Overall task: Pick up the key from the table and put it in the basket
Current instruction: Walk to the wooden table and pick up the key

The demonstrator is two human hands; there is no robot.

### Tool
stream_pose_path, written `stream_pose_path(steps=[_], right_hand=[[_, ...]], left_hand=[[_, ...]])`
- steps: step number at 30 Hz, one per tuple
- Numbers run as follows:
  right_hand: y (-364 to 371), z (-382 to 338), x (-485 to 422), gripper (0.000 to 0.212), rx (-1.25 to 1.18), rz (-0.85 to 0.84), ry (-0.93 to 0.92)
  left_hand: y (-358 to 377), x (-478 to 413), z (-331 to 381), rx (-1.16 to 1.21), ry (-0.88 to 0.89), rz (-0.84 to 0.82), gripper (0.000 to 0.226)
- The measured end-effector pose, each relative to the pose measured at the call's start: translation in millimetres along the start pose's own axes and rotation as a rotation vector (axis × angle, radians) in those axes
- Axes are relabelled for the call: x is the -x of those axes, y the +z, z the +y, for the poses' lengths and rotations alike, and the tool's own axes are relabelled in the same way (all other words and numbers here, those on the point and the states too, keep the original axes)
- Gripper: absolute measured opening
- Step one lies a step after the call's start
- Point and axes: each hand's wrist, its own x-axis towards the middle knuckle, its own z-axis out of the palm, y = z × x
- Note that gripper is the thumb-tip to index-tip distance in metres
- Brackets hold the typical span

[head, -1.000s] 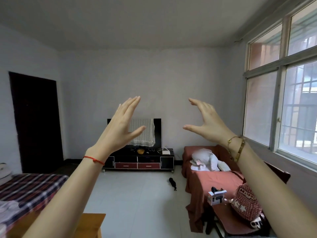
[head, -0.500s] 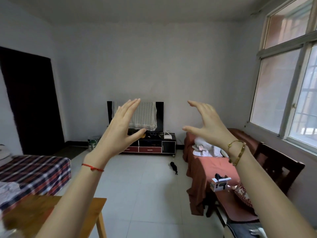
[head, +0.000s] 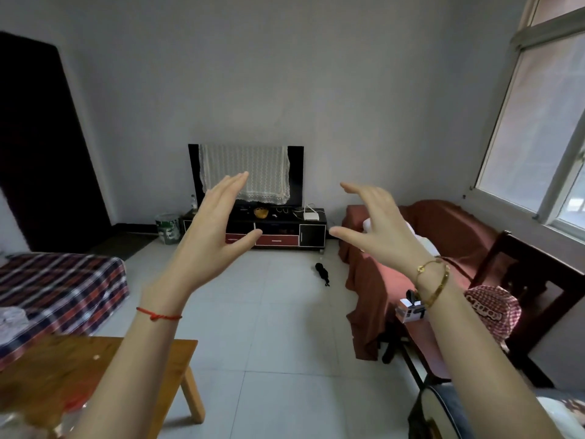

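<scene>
My left hand is raised in front of me, fingers together, thumb apart, holding nothing. A red string circles its wrist. My right hand is raised beside it with fingers curved, also holding nothing, gold bracelets on its wrist. Both hands hover in the air over the floor. A wooden table shows at the lower left, partly behind my left forearm. I see neither a key nor a basket; blurred items lie on the table's near left part.
A plaid-covered bed stands left. A TV stand with a cloth-draped screen is at the far wall. A red-covered sofa, a dark wooden chair and a checked bag are at the right. A black object lies on the tiled floor.
The view has tilted downward: the table and floor now fill more of the frame. Both hands keep the same raised, spread pose.
</scene>
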Motion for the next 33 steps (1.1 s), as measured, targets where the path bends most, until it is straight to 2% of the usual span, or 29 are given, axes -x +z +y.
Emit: stream_pose_path(steps=[17,33], right_hand=[[100.5,100.7,-41.7,0.071,-0.074,-0.084,0.093],[204.4,245.5,-148.7,0.071,-0.177,-0.285,0.085]], left_hand=[[108.7,-30.0,-98.8,0.034,-0.131,-0.153,0.08],[241.2,-113.0,-189.5,-0.031,-0.306,-0.261,0.07]])
